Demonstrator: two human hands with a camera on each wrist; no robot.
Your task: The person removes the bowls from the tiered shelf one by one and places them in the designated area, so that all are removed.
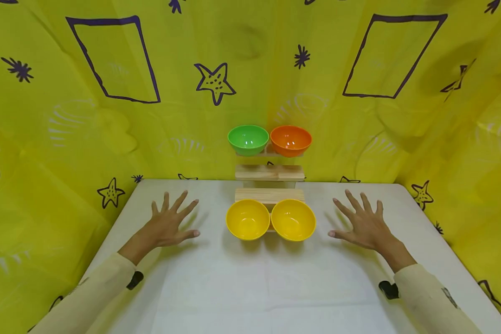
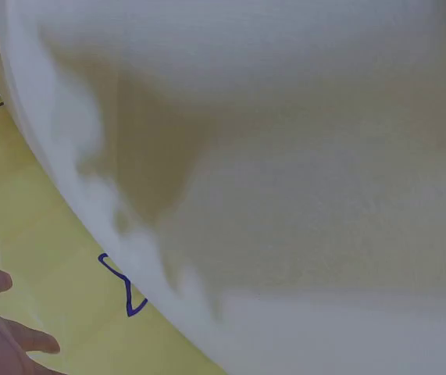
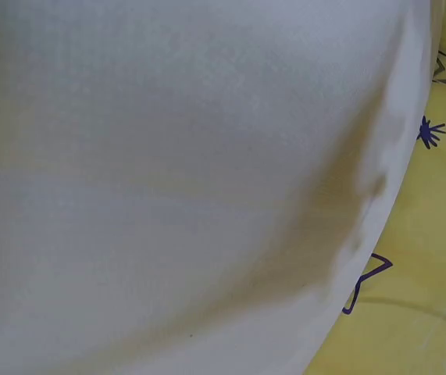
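Observation:
Fingers spread wide, my left hand (image 1: 167, 226) hovers over the left part of the table and holds nothing. On the other side my right hand (image 1: 366, 227) is spread the same way, also holding nothing. Between them, two yellow bowls, the left one (image 1: 248, 220) and the right one (image 1: 293, 220), sit side by side at the front of a wooden stand (image 1: 269, 172). A green bowl (image 1: 248, 140) and an orange bowl (image 1: 291, 140) stand higher up at its back. Shadows of the hands fall on the cloth in both wrist views.
A white cloth covers the table (image 1: 250, 287). Yellow curtains (image 1: 250, 55) with dark drawn stars and frames hang behind it and along both sides. The stand has a bare wooden step between the front and back bowls.

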